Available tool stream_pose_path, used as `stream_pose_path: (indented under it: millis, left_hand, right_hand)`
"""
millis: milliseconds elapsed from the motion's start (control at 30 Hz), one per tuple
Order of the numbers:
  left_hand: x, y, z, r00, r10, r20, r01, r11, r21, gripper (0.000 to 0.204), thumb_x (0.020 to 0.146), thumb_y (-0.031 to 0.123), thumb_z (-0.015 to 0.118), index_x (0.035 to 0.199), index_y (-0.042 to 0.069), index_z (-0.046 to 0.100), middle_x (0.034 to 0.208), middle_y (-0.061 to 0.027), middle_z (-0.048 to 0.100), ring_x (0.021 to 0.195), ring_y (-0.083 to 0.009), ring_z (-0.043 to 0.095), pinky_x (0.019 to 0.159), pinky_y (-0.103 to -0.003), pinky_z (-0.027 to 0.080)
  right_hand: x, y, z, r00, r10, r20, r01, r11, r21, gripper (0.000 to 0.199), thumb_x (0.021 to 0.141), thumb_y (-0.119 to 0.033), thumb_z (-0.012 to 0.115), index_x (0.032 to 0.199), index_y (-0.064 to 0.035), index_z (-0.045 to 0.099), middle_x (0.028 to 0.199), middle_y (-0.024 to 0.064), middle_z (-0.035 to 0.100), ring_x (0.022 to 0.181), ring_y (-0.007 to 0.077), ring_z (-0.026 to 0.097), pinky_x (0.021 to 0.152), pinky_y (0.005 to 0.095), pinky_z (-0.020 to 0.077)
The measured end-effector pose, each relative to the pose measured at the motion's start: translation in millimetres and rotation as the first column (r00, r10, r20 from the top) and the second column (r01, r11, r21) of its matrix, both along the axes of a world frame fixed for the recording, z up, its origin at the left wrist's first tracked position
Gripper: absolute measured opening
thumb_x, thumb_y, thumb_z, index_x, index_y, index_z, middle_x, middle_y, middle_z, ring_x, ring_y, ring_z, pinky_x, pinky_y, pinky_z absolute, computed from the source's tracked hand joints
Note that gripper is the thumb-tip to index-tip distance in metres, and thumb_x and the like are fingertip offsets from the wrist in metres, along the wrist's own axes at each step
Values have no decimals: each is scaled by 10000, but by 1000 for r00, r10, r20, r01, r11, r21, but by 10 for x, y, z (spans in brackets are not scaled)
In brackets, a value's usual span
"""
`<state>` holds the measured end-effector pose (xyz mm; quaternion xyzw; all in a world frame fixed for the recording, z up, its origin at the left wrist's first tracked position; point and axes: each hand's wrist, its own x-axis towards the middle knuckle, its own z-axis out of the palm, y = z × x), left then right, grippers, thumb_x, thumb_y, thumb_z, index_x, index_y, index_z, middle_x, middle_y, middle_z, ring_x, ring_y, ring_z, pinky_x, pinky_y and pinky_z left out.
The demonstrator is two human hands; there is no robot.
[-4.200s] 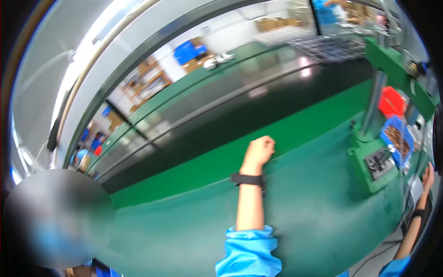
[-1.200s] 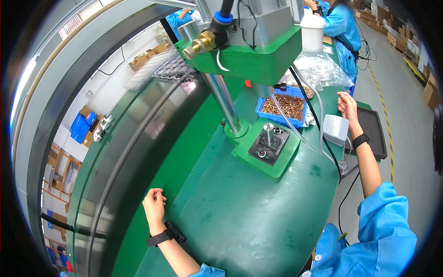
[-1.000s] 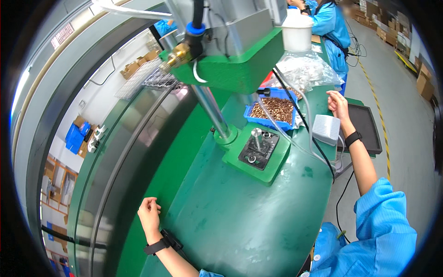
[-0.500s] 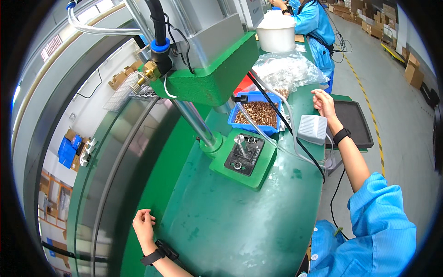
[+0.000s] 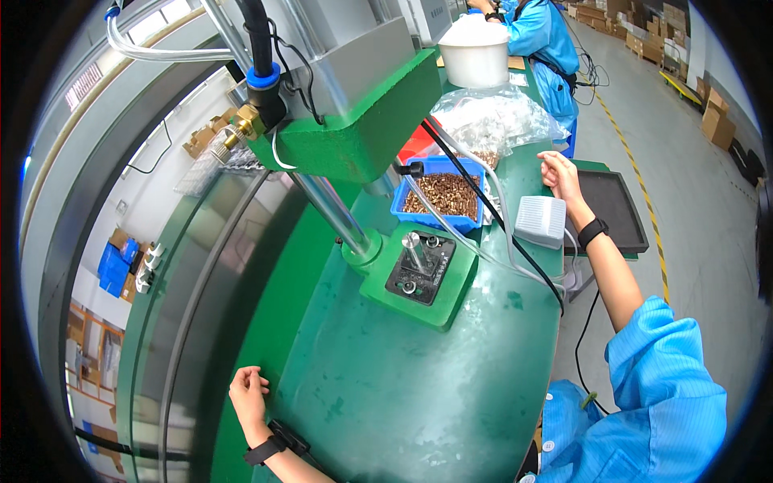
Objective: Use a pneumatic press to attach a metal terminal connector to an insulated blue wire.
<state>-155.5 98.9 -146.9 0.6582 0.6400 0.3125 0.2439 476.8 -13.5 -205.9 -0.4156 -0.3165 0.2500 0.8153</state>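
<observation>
My left hand (image 5: 249,394) is at the table's left side, its fingers loosely bent and slightly apart, with nothing visible in them. Over the right edge, beside a light grey foot-pedal-shaped box (image 5: 541,221), my right hand (image 5: 561,175) is held with its fingers curled in; no object shows there. Between the hands stands a green press. Its base (image 5: 451,302) carries a black plate (image 5: 419,278) with an upright metal pin (image 5: 414,248), and the green press head (image 5: 354,129) hangs above. Behind the base sits a blue bin (image 5: 439,219) full of small copper-coloured metal parts (image 5: 441,196).
Grey tubes and a black cable (image 5: 507,225) cross the table's right side. Farther back are clear plastic bags (image 5: 499,117), a white tub (image 5: 473,60) and a co-worker in blue (image 5: 543,40). A dark tray (image 5: 610,211) stands to the right.
The whole view has shifted slightly, so the press and bin appear a little farther left. Both hands keep nearly the same pose and place.
</observation>
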Motion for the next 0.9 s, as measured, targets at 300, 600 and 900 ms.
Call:
stream_pose_path:
  millis: [300,600,900]
  left_hand:
    - [-27,22,-12,1000,-20,18,20,1000,3,141,843,75,482,852,-18,588,611,-42,572,499,-72,499,474,-209,401]
    - [-84,26,-28,1000,-14,25,14,1000,-8,142,844,78,482,858,-15,589,614,-39,570,505,-71,499,476,-210,401]
    - [-48,31,-18,998,-33,44,33,999,9,148,845,86,485,856,-20,588,619,-37,570,504,-67,496,475,-209,397]
  right_hand:
    - [4,-4,184,989,98,107,-73,973,-219,188,826,-164,548,915,1,566,650,14,498,466,24,336,419,164,258]
    - [-694,87,921,164,717,677,536,511,-672,631,671,-531,614,1165,-156,490,1125,178,471,1073,335,447,904,457,308]
    - [-1029,259,594,63,576,815,612,622,-487,334,706,-205,549,974,-13,493,954,160,511,919,333,525,737,469,416]
